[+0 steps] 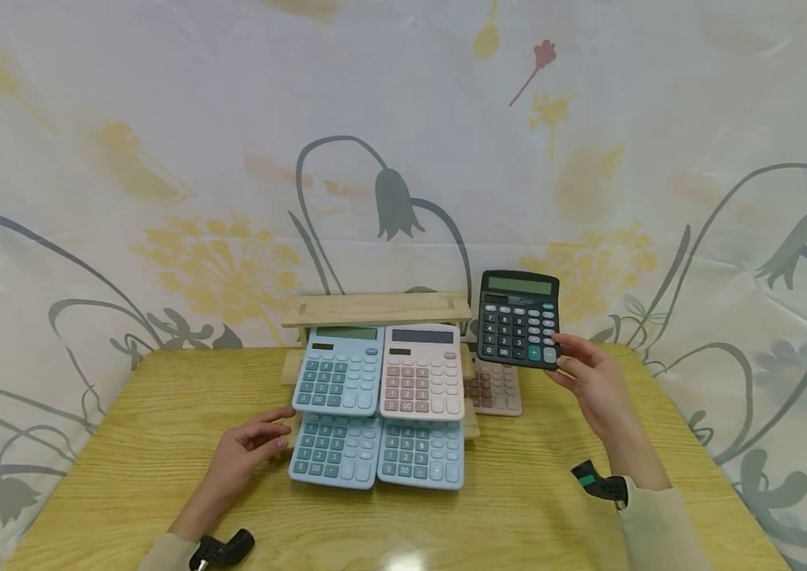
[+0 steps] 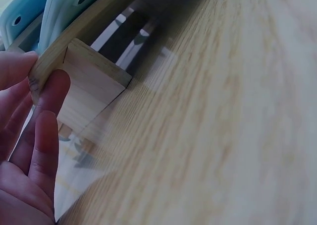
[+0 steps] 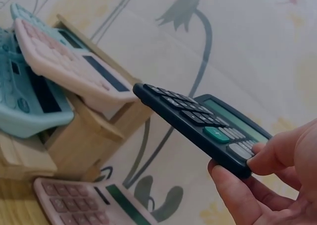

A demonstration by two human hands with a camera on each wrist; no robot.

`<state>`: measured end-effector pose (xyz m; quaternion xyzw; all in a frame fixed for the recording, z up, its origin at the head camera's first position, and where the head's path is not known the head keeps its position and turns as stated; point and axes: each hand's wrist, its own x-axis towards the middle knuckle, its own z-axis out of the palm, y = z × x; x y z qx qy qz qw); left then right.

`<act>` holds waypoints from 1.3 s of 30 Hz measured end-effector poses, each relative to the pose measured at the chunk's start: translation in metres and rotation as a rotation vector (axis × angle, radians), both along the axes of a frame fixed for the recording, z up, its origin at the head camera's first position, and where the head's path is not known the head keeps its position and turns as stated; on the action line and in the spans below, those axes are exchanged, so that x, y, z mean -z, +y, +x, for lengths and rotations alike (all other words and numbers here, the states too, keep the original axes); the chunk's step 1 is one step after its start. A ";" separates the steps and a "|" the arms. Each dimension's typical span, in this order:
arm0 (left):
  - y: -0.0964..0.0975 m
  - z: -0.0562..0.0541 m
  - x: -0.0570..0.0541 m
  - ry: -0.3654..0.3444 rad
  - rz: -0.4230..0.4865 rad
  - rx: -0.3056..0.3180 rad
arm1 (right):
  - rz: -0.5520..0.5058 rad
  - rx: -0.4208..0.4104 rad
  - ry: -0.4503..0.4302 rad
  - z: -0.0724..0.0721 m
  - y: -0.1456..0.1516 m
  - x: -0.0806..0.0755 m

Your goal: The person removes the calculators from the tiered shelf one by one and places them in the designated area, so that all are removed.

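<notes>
My right hand [image 1: 594, 385] pinches a black calculator [image 1: 518, 319] by its lower right corner, thumb on the key side. It is held up in the air to the right of a tiered wooden rack [image 1: 375, 309]. With thumb and fingers, my left hand [image 1: 242, 454] grips the rack's left edge, seen close in the left wrist view [image 2: 39, 76]. On the upper tier lean a blue calculator [image 1: 339, 371] and a pink calculator [image 1: 422, 373]. Two more blue calculators, left [image 1: 335, 454] and right [image 1: 421, 457], occupy the tier below, their tops covered.
Behind the black calculator, another pink calculator [image 1: 503, 388] lies at the rack's right side, partly hidden. All stand on a wood-grain table [image 1: 161, 436]. A flower-print cloth [image 1: 232, 159] hangs behind it and along the sides.
</notes>
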<state>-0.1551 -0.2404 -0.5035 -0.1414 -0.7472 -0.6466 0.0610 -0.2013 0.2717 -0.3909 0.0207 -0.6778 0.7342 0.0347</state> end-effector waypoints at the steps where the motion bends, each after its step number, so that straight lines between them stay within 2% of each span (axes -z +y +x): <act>1: 0.000 0.000 0.000 -0.006 -0.003 -0.005 | 0.005 -0.001 0.001 0.000 0.002 0.002; 10: -0.001 0.000 -0.001 -0.025 -0.020 -0.008 | 0.027 -0.006 0.005 0.005 0.021 0.019; 26: 0.000 0.000 0.000 -0.017 -0.009 0.008 | 0.131 0.069 -0.103 0.010 0.049 0.041; 39: -0.001 0.000 0.001 -0.022 -0.016 -0.006 | 0.213 0.084 -0.189 0.013 0.059 0.060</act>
